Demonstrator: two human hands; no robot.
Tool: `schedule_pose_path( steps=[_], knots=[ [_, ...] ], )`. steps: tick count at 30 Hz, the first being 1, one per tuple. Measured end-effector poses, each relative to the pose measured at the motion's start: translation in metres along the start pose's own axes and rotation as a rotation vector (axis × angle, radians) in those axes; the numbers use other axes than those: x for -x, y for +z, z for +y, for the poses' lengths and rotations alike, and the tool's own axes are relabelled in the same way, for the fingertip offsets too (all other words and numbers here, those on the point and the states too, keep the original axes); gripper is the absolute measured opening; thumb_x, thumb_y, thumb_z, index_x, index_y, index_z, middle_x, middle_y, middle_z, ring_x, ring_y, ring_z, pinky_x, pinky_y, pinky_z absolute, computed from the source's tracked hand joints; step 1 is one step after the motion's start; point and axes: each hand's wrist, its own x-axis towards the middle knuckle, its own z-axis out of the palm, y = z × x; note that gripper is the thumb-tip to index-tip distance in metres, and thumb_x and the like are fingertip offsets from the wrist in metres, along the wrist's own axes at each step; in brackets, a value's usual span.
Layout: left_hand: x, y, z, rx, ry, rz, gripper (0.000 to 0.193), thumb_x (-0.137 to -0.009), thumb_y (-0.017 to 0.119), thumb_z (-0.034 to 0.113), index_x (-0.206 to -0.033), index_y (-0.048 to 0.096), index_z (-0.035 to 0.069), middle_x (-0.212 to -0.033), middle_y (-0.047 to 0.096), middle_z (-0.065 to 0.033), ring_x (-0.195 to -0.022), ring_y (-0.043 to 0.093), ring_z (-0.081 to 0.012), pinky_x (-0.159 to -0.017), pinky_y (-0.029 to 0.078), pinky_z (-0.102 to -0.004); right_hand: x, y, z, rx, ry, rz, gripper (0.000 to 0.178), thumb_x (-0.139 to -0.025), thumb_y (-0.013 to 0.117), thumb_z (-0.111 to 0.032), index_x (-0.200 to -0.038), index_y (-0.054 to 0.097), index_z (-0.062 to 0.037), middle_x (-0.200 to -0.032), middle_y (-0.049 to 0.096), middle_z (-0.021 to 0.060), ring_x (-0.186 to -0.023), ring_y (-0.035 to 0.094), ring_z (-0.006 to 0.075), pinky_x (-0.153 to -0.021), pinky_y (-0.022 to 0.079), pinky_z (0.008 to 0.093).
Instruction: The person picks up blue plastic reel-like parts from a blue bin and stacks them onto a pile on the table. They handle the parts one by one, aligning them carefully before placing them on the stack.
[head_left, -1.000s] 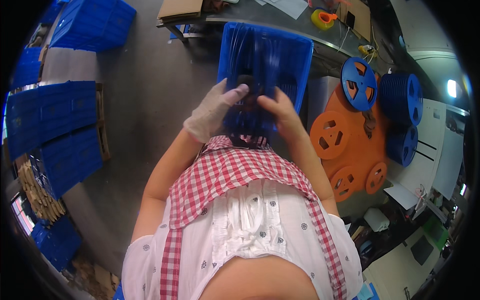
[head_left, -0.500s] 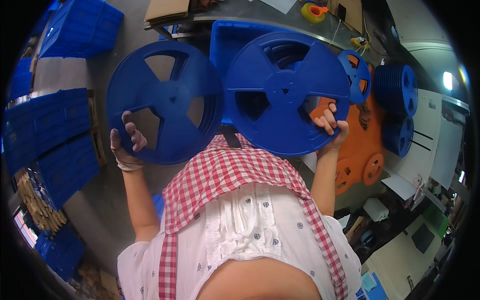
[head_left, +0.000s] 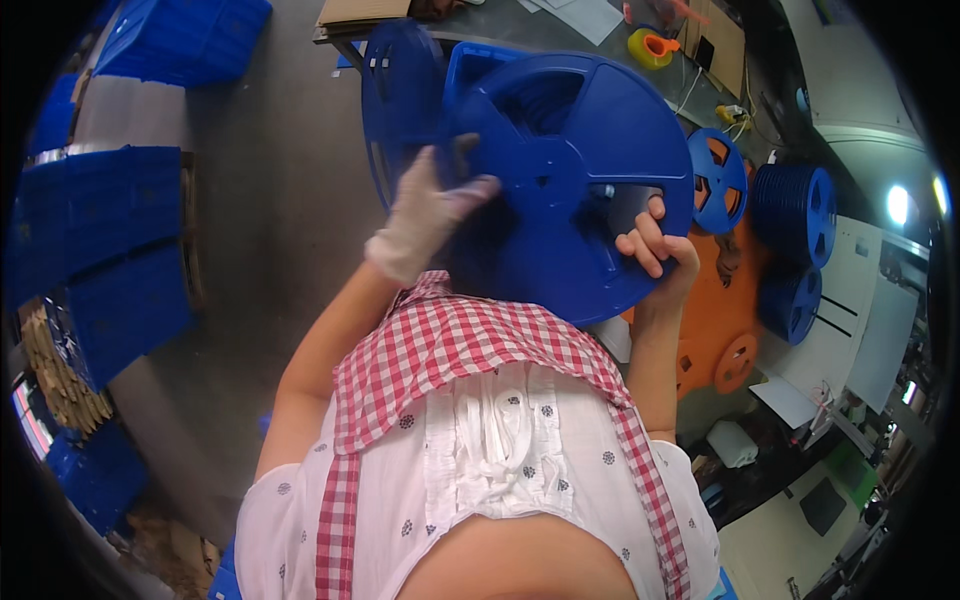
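Observation:
My right hand (head_left: 664, 248) is closed on the right rim of a large blue plastic reel (head_left: 570, 235), fingers curled through a cut-out window. The reel faces me in front of my checked apron. My left hand (head_left: 425, 215), in a pale glove, is slightly blurred, its fingers spread in front of this reel's left side. Just beyond that hand, a second blue reel (head_left: 403, 95) stands turned nearly edge-on. Its lower part is smeared and partly hidden, so what supports it does not show.
Behind the reels is a blue bin (head_left: 480, 62). To the right, more blue reels (head_left: 795, 215) are stacked beside an orange surface (head_left: 720, 300) with orange reels (head_left: 737, 362). A tape roll (head_left: 652, 48) lies on the back table. Blue crates (head_left: 125, 285) stand at left.
My left hand has left the left reel's outer rim and moved rightward to between the reels. That reel has swung from facing me to nearly edge-on. My right hand keeps its grip.

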Motion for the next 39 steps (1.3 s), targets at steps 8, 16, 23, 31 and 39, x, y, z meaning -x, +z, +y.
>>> schedule_pose_path(
  steps=[8, 16, 23, 31, 39],
  knots=[
    [-0.062, 0.056, -0.028, -0.407, 0.025, -0.176, 0.085, -0.086, 0.074, 0.034, -0.143, 0.022, -0.001, -0.144, 0.035, -0.0182, -0.123, 0.05, -0.03, -0.115, 0.035, -0.0359, 0.003, 0.017, 0.008, 0.028, 0.114, -0.155, 0.037, -0.074, 0.059, -0.002, -0.108, 0.044, -0.005, -0.062, 0.043, -0.0017, -0.045, 0.046, 0.0105, -0.079, 0.052, 0.0362],
    [-0.073, 0.061, -0.035, -0.653, 0.164, 0.017, 0.046, -0.08, 0.081, 0.022, -0.113, 0.058, 0.0, -0.109, 0.065, -0.0099, -0.106, 0.058, -0.02, -0.092, 0.051, -0.0289, 0.009, 0.012, 0.011, 0.007, 0.15, -0.137, 0.038, -0.072, 0.062, -0.002, -0.105, 0.044, -0.0064, -0.061, 0.045, -0.0009, -0.045, 0.047, 0.011, -0.075, 0.052, 0.0354],
    [-0.085, 0.05, -0.046, -0.367, 0.16, -0.091, 0.026, -0.085, 0.072, 0.01, -0.109, 0.063, 0.006, -0.103, 0.067, -0.0057, -0.099, 0.063, -0.0171, -0.097, 0.046, -0.028, 0.011, 0.005, 0.012, 0.007, 0.104, -0.13, 0.037, -0.073, 0.062, -0.002, -0.105, 0.044, -0.0063, -0.061, 0.045, -0.0007, -0.046, 0.048, 0.011, -0.075, 0.052, 0.035],
    [-0.08, -0.077, -0.041, 0.471, -0.025, 0.028, 0.052, -0.091, 0.066, 0.044, -0.122, 0.06, 0.004, -0.121, 0.065, -0.0103, -0.104, 0.065, -0.0184, -0.086, 0.055, -0.0306, 0.021, 0.013, 0.009, 0.336, -0.027, 0.115, 0.035, -0.076, 0.062, -0.008, -0.107, 0.047, -0.0046, -0.061, 0.048, 0.0001, -0.048, 0.051, 0.0119, -0.077, 0.052, 0.0347],
    [0.016, -0.171, -0.103, 1.319, -0.095, -0.215, 0.053, -0.097, 0.057, 0.044, -0.134, 0.052, 0.007, -0.136, 0.056, -0.0132, -0.119, 0.058, -0.0319, -0.086, 0.058, -0.0393, 0.01, 0.028, 0.003, 0.949, -0.021, 0.222, 0.044, -0.08, 0.074, -0.011, -0.116, 0.052, 0.001, -0.078, 0.065, 0.0063, -0.067, 0.063, 0.0149, -0.083, 0.051, 0.032]
  ],
)
